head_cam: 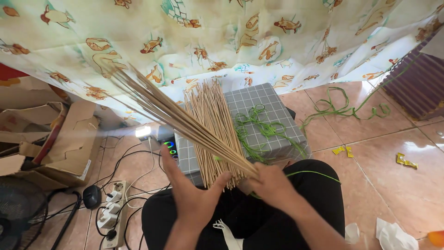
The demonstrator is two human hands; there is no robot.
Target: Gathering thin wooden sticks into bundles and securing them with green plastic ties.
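A single head-worn view looks steeply down and forward over the person's lap, close to both hands at 6 o'clock. A grey box sits just ahead at centre, a patterned curtain spans 12 o'clock, tiled floor fills 3 o'clock, and cardboard lies at 9 o'clock.

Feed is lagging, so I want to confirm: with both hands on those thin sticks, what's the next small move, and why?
Probably square up the bundle. The right hand pinches one end of a bunch of sticks that fans out up and to the left, while the left hand rests against the loose sticks on the grey checked box. Green strips lie beside them.
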